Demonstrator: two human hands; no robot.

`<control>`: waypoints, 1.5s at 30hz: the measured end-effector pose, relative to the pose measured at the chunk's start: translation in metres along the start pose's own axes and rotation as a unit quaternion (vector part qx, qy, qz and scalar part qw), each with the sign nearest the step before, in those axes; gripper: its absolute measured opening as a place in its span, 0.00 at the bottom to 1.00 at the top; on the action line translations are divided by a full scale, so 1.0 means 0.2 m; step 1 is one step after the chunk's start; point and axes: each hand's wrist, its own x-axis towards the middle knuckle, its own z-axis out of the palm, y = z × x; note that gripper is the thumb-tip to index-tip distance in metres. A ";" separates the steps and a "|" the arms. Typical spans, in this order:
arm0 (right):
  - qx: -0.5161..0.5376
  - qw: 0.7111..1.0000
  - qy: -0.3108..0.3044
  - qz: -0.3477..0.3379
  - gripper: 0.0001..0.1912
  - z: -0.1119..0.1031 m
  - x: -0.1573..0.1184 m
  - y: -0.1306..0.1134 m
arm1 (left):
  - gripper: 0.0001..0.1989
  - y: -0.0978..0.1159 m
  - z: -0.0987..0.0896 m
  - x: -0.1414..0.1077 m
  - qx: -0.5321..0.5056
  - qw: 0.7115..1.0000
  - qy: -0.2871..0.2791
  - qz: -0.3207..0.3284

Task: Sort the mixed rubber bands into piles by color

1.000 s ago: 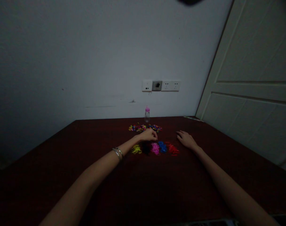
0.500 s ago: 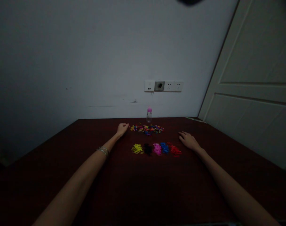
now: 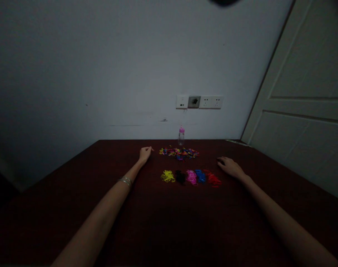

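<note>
My left hand [image 3: 145, 153] rests on the table, its fingers curled in, just left of a mixed heap of coloured bands [image 3: 180, 152]; whether it pinches anything is too small to tell. My right hand [image 3: 230, 167] lies on the table with fingers loosely spread and nothing in them, beyond and right of the red bands [image 3: 213, 179]. Nearer than the mixed heap, a row of single-colour piles runs from yellow bands [image 3: 168, 176] through black bands [image 3: 180, 177], pink bands [image 3: 191, 177] and blue bands [image 3: 200, 175] to the red ones.
A small clear bottle with a pink top [image 3: 181, 136] stands upright behind the mixed heap. The dark red table [image 3: 169, 222] meets a pale wall with a socket panel [image 3: 199, 102]. A white panelled door [image 3: 305, 104] is on the right.
The whole view has shifted, so the table, piles and bottle appear slightly further right. My left hand now sits a little farther left of the mixed heap. The piles look the same.
</note>
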 end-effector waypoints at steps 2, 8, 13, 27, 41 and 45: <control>0.008 1.000 -0.006 -0.007 0.23 -0.03 0.01 -0.03 | 0.18 0.00 0.00 0.00 -0.010 1.000 -0.001 -0.003; 0.056 0.996 -0.002 -0.063 0.20 -0.05 0.08 -0.20 | 0.18 0.02 0.00 -0.02 -0.054 0.998 0.002 -0.021; 0.092 0.994 0.016 -0.062 0.20 -0.02 0.15 -0.33 | 0.17 0.03 -0.01 -0.03 -0.051 0.999 -0.011 -0.006; 0.038 0.999 0.037 -0.006 0.17 0.04 0.23 -0.40 | 0.17 0.00 -0.01 -0.02 -0.035 0.999 -0.019 0.014; 0.167 0.978 0.124 -0.003 0.14 0.12 0.29 -0.31 | 0.16 0.02 -0.01 -0.03 -0.020 0.999 -0.024 0.010; 0.217 0.967 0.130 -0.012 0.13 0.09 0.30 -0.27 | 0.16 0.01 -0.01 -0.03 -0.020 0.999 -0.026 0.006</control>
